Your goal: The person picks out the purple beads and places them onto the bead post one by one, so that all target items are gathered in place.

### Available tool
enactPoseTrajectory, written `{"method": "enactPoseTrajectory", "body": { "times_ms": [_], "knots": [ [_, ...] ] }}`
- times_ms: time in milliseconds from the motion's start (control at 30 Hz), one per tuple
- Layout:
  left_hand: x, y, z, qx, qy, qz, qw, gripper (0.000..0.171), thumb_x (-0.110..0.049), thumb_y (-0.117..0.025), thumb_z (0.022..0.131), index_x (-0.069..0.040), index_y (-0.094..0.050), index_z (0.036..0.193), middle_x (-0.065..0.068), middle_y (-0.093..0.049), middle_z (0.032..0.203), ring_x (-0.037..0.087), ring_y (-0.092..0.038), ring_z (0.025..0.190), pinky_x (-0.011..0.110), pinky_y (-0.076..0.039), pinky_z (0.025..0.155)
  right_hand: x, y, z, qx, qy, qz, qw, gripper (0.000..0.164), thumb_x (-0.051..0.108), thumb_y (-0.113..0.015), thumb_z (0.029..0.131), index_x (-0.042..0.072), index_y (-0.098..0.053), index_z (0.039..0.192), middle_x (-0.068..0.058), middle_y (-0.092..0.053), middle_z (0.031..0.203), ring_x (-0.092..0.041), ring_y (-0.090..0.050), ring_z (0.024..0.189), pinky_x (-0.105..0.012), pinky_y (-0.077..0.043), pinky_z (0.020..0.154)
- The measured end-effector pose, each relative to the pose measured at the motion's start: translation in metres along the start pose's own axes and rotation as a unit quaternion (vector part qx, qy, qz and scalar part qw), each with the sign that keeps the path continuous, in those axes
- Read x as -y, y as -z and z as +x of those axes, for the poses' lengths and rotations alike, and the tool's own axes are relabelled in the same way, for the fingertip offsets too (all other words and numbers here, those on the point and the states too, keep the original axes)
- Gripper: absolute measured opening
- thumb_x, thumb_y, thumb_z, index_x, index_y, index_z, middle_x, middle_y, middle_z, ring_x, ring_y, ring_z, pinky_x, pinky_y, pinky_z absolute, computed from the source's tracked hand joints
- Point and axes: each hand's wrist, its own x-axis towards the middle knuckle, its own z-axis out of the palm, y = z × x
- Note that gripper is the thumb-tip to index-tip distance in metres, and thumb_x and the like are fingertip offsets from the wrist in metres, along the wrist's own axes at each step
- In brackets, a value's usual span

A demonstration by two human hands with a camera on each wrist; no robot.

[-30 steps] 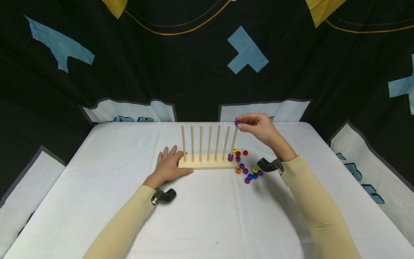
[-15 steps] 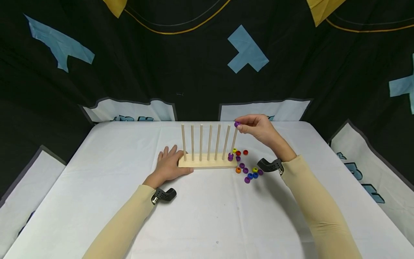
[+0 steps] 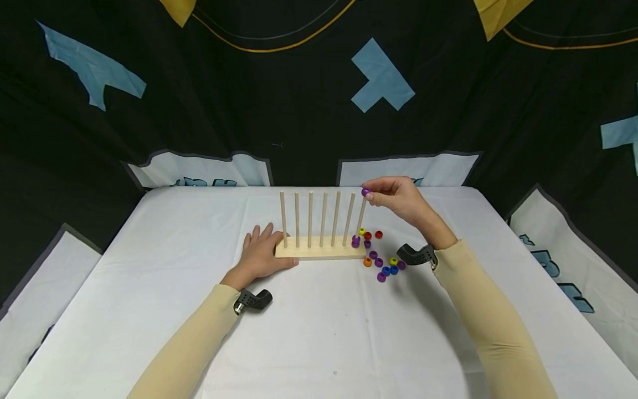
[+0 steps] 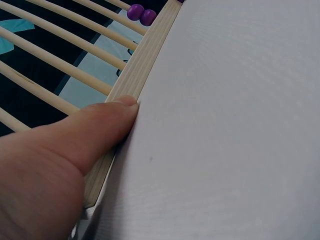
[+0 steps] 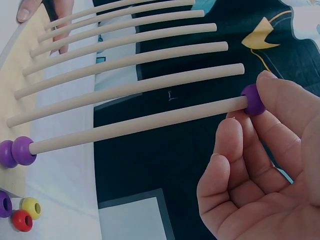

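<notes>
A wooden peg rack (image 3: pixel 319 253) with several upright pegs stands on the table. My left hand (image 3: pixel 260 255) holds its left end, thumb (image 4: pixel 107 122) along the front edge and the other fingers spread behind and beside it. My right hand (image 3: pixel 401 199) pinches a purple bead (image 5: pixel 254 99) between thumb and forefinger at the top of the rightmost peg (image 5: pixel 140 125). The peg's tip is inside the bead. Two more purple beads (image 5: pixel 22 151) sit stacked at the foot of that same peg. The other pegs carry no beads.
Loose beads lie right of the rack: purple (image 3: pixel 381 277), blue (image 3: pixel 394 270), orange (image 3: pixel 367 261), yellow (image 3: pixel 393 261) and red (image 3: pixel 379 234). A white cloth covers the table (image 3: pixel 299 332). Behind it hangs a black curtain (image 3: pixel 309 111) with blue and yellow patches.
The right hand and its purple bead have dipped very slightly at the peg's tip. The left hand and the rack stay in place.
</notes>
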Motion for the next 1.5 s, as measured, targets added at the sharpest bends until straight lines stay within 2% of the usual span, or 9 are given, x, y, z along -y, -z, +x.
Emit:
{"method": "enactPoseTrajectory", "body": {
  "times_ms": [267,433,600,800,1000,1067,1267,1433,1500],
  "knots": [
    [0.001,-0.001,0.002,0.000,0.001,0.004,1.0000,0.077,-0.051,-0.075,0.084,-0.007,-0.054,0.143,0.029,-0.023,0.166,0.057,-0.006,0.154,0.071,-0.006,0.123,0.001,0.003,-0.002,-0.009,-0.001,0.004,1.000,0.034,0.011,-0.067,0.099,-0.007,-0.065,0.127,-0.020,-0.074,0.116,-0.008,-0.069,0.088,-0.016,-0.057,0.084],
    [0.002,-0.002,0.003,-0.001,0.000,0.004,1.0000,0.077,-0.051,-0.075,0.084,-0.007,-0.054,0.143,0.029,-0.023,0.166,0.057,-0.007,0.154,0.071,-0.006,0.123,0.000,0.004,-0.003,-0.014,-0.004,0.001,1.000,0.033,0.012,-0.066,0.099,-0.006,-0.066,0.127,-0.013,-0.076,0.110,-0.005,-0.067,0.085,-0.015,-0.056,0.084],
    [0.003,-0.003,0.002,-0.001,0.002,0.002,1.0000,0.077,-0.051,-0.075,0.084,-0.007,-0.054,0.143,0.029,-0.022,0.166,0.057,-0.006,0.154,0.071,-0.005,0.123,0.000,0.003,-0.003,-0.014,-0.003,0.001,1.000,0.032,0.011,-0.067,0.099,-0.006,-0.067,0.126,-0.006,-0.076,0.106,-0.008,-0.069,0.087,-0.015,-0.057,0.084],
    [0.002,-0.002,0.001,-0.001,0.004,0.002,1.0000,0.076,-0.051,-0.075,0.084,-0.007,-0.054,0.143,0.029,-0.022,0.166,0.057,-0.006,0.154,0.071,-0.005,0.123,-0.002,0.001,-0.003,-0.007,-0.007,-0.007,1.000,0.031,0.011,-0.067,0.099,-0.006,-0.067,0.125,-0.019,-0.075,0.113,-0.016,-0.070,0.091,-0.015,-0.056,0.084],
    [0.002,-0.002,0.002,-0.002,0.001,0.003,1.0000,0.076,-0.051,-0.075,0.084,-0.007,-0.054,0.143,0.029,-0.022,0.166,0.057,-0.006,0.154,0.071,-0.005,0.123,-0.002,0.002,-0.004,-0.009,0.005,-0.007,1.000,0.031,0.011,-0.066,0.099,-0.007,-0.067,0.124,-0.026,-0.071,0.117,-0.007,-0.068,0.086,-0.015,-0.056,0.083],
    [0.002,-0.002,0.002,-0.003,0.000,0.003,1.0000,0.076,-0.051,-0.075,0.084,-0.007,-0.054,0.142,0.029,-0.022,0.166,0.057,-0.006,0.154,0.071,-0.005,0.123,-0.003,0.003,-0.004,-0.011,0.011,-0.006,1.000,0.031,0.011,-0.066,0.099,-0.008,-0.067,0.124,-0.024,-0.072,0.116,-0.003,-0.066,0.084,-0.015,-0.055,0.083],
    [0.003,-0.002,0.003,-0.004,-0.001,0.003,1.0000,0.076,-0.051,-0.075,0.084,-0.007,-0.055,0.142,0.029,-0.023,0.166,0.057,-0.006,0.154,0.071,-0.005,0.123,-0.006,0.006,-0.006,-0.017,0.007,-0.003,1.000,0.030,0.010,-0.066,0.099,-0.007,-0.068,0.123,-0.020,-0.073,0.112,-0.004,-0.067,0.082,-0.015,-0.056,0.082],
    [0.003,-0.003,0.003,-0.003,0.000,0.005,1.0000,0.076,-0.051,-0.075,0.084,-0.007,-0.054,0.143,0.029,-0.023,0.166,0.057,-0.006,0.154,0.072,-0.006,0.122,-0.010,0.007,-0.007,-0.018,0.001,-0.009,1.000,0.031,0.012,-0.067,0.099,-0.007,-0.068,0.123,-0.009,-0.075,0.107,-0.004,-0.067,0.082,-0.015,-0.056,0.082],
    [0.003,-0.003,0.003,-0.003,0.000,0.004,1.0000,0.076,-0.051,-0.075,0.084,-0.007,-0.054,0.143,0.029,-0.023,0.166,0.057,-0.006,0.154,0.072,-0.006,0.122,-0.012,0.008,-0.008,-0.018,-0.005,-0.012,1.000,0.032,0.013,-0.067,0.099,-0.007,-0.068,0.124,-0.009,-0.074,0.108,-0.003,-0.067,0.083,-0.015,-0.056,0.082]
  ]
}}
